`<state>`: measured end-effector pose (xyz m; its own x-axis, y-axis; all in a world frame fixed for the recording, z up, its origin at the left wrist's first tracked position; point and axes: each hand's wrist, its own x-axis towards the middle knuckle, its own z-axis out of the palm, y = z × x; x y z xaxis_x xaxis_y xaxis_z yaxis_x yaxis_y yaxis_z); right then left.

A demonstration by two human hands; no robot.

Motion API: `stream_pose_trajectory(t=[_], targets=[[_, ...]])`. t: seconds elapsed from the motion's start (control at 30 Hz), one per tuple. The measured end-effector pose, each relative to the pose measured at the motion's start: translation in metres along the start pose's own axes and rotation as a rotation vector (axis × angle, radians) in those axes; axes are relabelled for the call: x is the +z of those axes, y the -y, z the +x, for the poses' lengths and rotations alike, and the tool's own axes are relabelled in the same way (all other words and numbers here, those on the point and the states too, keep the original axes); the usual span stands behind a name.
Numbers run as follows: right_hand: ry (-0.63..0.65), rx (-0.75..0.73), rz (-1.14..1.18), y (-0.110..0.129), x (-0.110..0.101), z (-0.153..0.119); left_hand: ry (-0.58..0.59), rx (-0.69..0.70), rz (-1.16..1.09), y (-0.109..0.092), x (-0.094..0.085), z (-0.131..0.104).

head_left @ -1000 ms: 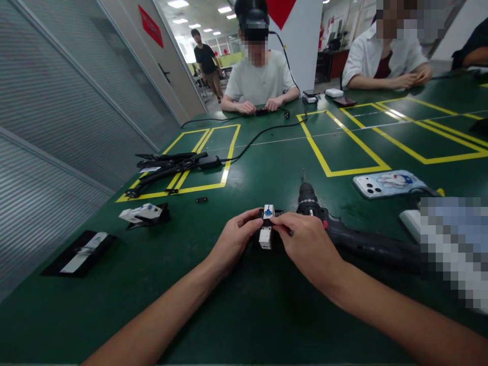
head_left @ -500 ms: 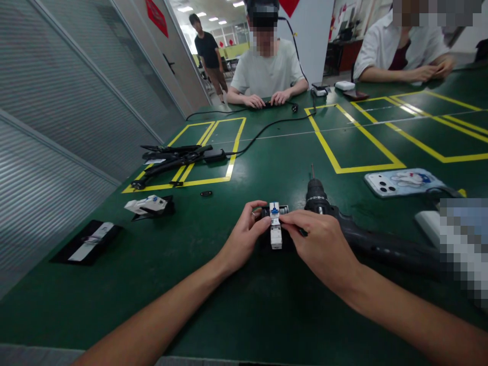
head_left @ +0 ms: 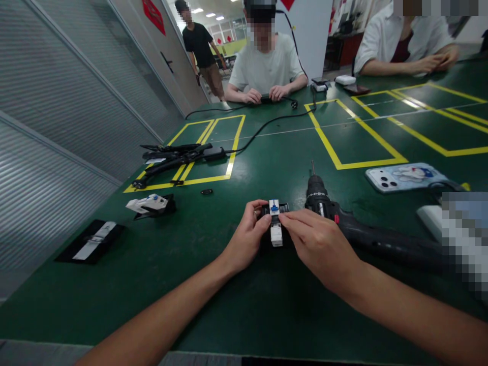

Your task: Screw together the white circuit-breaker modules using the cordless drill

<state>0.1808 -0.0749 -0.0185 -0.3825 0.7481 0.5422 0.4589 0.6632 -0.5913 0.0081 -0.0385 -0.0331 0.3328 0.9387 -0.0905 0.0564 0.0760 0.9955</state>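
Observation:
A small white block with a blue part on top stands on the green table, with a black frame behind it. My left hand is closed on the left side of the block and frame, thumb against the white part. From the right, my right hand pinches the block between thumb and fingertips. Both hands' fingertips nearly meet around its middle. Just beyond my right hand lies a black power drill, its bit pointing away from me.
Another white piece on a black base and a black sheet with a white strip lie left. Folded black gear is farther back. A phone lies right. People sit across the table; one person stands behind.
The small middle section of the block, white before, now looks dark between my fingertips. My hands have barely moved. The standing person in the background has come closer.

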Motion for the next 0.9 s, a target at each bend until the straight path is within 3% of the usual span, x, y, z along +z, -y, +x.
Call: stream_pose_trajectory(t=[0.17,0.3,0.53,0.7,0.9], targets=[[-0.139,0.12,0.165,-0.003,-0.007,0.0,0.03,0.032,0.008,-0.002,0.001,-0.002],[-0.103,0.114,0.177,-0.004,-0.008,0.0,0.048,0.067,0.084,-0.003,0.001,-0.003],[-0.162,0.146,0.159,-0.004,-0.005,-0.002,0.089,0.168,0.11,-0.009,-0.001,-0.004],[-0.166,0.15,0.152,-0.004,-0.005,-0.002,0.172,0.2,0.089,-0.01,-0.008,-0.002],[-0.164,0.143,0.137,-0.004,-0.006,-0.002,0.138,0.255,0.102,-0.005,-0.014,0.004]])
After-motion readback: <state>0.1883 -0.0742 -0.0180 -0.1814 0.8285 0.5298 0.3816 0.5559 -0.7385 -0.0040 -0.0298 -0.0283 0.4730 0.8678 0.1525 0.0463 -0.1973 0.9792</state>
